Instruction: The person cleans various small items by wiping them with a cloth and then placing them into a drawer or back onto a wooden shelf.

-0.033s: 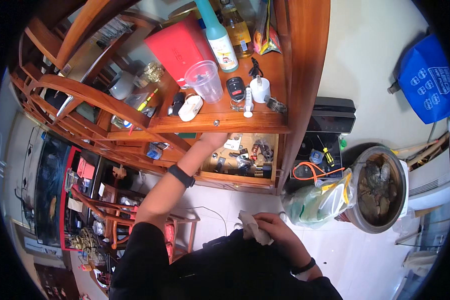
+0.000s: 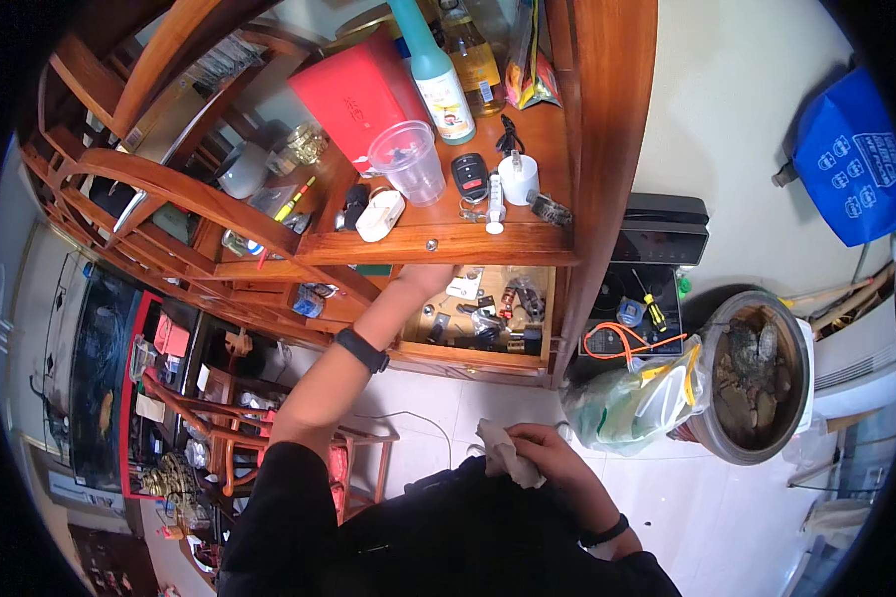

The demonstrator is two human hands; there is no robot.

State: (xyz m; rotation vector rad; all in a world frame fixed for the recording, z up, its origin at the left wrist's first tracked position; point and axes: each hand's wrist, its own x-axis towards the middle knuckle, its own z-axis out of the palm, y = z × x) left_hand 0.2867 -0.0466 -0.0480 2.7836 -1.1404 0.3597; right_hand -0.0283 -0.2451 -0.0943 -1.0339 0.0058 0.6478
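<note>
My left hand point(image 2: 428, 279) reaches over the pulled-out wooden drawer point(image 2: 448, 353), beneath the shelf edge. Its fingers are hidden behind that edge, so I cannot tell what they touch. Inside the drawer lie a white card-like piece point(image 2: 465, 285), an orange-brown small item point(image 2: 509, 300) and several small dark and metallic bits. Close to my body, my right hand point(image 2: 558, 460) is closed on a crumpled white tissue or cloth point(image 2: 502, 453). A dark band is on each wrist.
On the shelf above stand a red box point(image 2: 353, 99), a teal bottle point(image 2: 438, 85), a clear plastic cup point(image 2: 413, 169), a car key fob point(image 2: 470, 177) and a white cup point(image 2: 518, 179). At right are a plastic bag point(image 2: 622, 408) and a large round pot point(image 2: 709, 418).
</note>
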